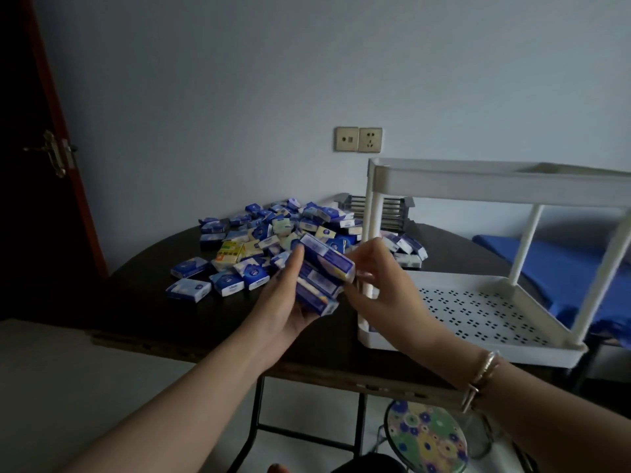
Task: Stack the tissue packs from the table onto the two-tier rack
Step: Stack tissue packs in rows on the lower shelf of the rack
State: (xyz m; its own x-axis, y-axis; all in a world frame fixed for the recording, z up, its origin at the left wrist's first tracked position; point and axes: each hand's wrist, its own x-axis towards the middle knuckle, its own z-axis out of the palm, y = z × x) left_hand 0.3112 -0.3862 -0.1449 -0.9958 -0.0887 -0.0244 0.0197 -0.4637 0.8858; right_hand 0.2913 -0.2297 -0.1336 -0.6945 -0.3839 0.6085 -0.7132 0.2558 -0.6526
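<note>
While the loose pile (pixel 290 233) lay on the table (pixel 136 302), your left hand (pixel 286 302) cupped a gathered stack of packs (pixel 321 281), right hand (pixel 379 281) pinching its end to square it beside the empty rack (pixel 478 312).

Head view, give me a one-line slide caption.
Both hands, left and right, hold stacked tissue packs beside the white rack.

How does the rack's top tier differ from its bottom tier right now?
The top tier shows only its rim and side wall from this angle, so its floor is hidden; the bottom tier shows a perforated floor with no packs visible on it. The top tier rides on posts; the bottom tier rests on the table. Both are white.
</note>
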